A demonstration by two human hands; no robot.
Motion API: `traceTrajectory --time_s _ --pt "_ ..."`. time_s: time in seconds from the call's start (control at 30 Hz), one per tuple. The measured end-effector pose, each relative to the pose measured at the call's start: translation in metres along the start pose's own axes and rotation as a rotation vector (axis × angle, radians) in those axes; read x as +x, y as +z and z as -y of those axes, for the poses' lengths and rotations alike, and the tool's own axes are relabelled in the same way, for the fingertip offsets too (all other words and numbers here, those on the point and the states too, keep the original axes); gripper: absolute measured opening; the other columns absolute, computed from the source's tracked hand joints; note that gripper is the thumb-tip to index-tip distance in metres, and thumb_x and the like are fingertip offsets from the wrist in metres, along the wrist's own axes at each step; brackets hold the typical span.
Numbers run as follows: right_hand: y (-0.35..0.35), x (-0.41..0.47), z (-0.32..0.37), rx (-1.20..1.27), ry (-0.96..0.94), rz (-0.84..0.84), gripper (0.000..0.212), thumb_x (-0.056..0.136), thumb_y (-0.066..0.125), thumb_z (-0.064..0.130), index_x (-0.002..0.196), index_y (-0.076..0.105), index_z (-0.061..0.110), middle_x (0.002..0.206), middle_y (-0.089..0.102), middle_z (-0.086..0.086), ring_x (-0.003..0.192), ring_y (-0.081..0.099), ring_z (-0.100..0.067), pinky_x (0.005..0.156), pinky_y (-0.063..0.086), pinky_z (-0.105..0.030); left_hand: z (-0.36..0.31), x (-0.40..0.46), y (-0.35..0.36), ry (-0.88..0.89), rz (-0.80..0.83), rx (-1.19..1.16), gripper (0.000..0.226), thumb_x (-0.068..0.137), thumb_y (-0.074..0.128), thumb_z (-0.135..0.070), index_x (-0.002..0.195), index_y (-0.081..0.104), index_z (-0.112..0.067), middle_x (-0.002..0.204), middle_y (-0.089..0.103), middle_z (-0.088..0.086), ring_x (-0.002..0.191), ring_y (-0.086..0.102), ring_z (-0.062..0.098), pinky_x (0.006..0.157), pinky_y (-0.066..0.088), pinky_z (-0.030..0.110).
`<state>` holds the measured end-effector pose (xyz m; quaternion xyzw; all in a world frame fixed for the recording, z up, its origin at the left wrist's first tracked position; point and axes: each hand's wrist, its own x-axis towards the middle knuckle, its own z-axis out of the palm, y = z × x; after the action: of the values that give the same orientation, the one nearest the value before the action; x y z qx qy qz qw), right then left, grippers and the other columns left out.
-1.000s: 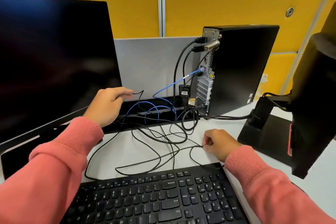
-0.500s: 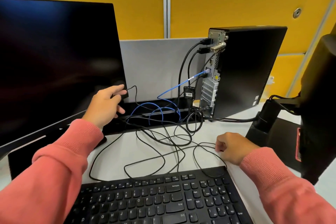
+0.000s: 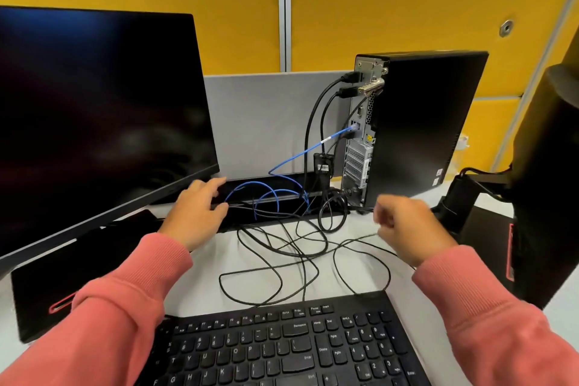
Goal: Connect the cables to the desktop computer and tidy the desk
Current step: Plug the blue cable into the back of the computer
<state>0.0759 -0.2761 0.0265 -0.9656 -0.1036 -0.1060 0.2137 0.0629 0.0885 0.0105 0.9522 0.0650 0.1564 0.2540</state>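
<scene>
The desktop computer [image 3: 416,128] stands upright on the worktop [image 3: 200,273], its long axis vertical and its port-studded rear panel turned toward the left monitor [image 3: 94,116], which puts the sockets within reach of both hands. Several black cables [image 3: 316,128] and a blue network cable [image 3: 300,155] are already seated in that panel and droop leftward and down into a trough at the back of the worktop. Their slack lies in a loose tangle of thin black cable loops [image 3: 282,260] between the trough and the keyboard [image 3: 288,345], so the plugging looks largely done and the tidying is what remains, I judge.

The left hand [image 3: 197,213] reaches toward the trough beside the monitor's lower corner, fingers loosely spread and extended over the blue loops, touching or nearly touching them; it grips nothing that I can make out. The right hand [image 3: 407,229] hovers just in front of the computer's base, blurred by motion, with fingers curled inward. A thin black strand runs to it, but whether the fingers pinch that strand I cannot tell. A second monitor's stand [image 3: 488,226] sits at the right edge.
</scene>
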Motion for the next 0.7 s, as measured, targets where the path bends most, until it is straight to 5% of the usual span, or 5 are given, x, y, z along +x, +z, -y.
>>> traceTrajectory --time_s 0.17,0.33,0.47,0.57,0.7 --pt "-0.040 0.013 0.056 0.481 -0.212 -0.308 0.020 0.083 0.069 -0.001 0.079 0.065 0.018 0.073 0.064 0.006 0.063 0.054 -0.003 0.061 0.042 -0.009 -0.047 -0.011 -0.009 0.204 -0.211 0.184 0.052 0.099 0.059 -0.037 0.149 0.046 -0.033 0.151 0.035 0.001 0.141 0.023 0.025 0.115 0.024 0.046" --pt "-0.048 0.030 0.106 0.953 -0.368 -0.165 0.015 0.084 0.072 -0.008 0.088 0.068 0.005 0.095 0.073 -0.016 0.087 0.069 -0.028 0.084 0.057 -0.045 -0.123 -0.008 -0.018 0.425 0.138 -0.500 0.053 0.101 0.063 -0.030 0.150 0.045 -0.031 0.148 0.051 -0.012 0.139 0.043 0.000 0.119 0.031 0.030" --pt "-0.063 0.035 0.128 1.275 -0.421 -0.113 0.024 0.085 0.065 -0.016 0.094 0.067 0.007 0.103 0.074 -0.019 0.098 0.073 -0.025 0.084 0.059 -0.033 -0.148 -0.007 -0.007 0.390 0.327 -0.698 0.021 0.106 0.053 -0.023 0.123 0.063 -0.018 0.103 0.077 -0.003 0.108 0.070 0.014 0.108 0.048 0.041" --pt "-0.072 0.038 0.118 1.438 -0.384 -0.144 0.030 0.088 0.062 -0.014 0.109 0.066 0.007 0.115 0.070 -0.020 0.107 0.071 -0.030 0.091 0.058 -0.036 -0.140 -0.009 -0.003 0.375 0.275 -0.714 0.034 0.110 0.040 -0.028 0.095 0.066 -0.011 0.071 0.067 0.003 0.079 0.068 0.021 0.099 0.051 0.057" --pt "-0.024 0.034 0.078 1.051 -0.116 0.019 0.055 0.085 0.053 -0.020 0.120 0.063 0.022 0.120 0.066 -0.005 0.114 0.066 -0.023 0.075 0.055 -0.023 -0.142 0.001 -0.022 0.371 0.065 -0.830 0.036 0.112 0.035 -0.023 0.090 0.060 -0.009 0.060 0.051 0.002 0.062 0.058 0.024 0.072 0.054 0.039"
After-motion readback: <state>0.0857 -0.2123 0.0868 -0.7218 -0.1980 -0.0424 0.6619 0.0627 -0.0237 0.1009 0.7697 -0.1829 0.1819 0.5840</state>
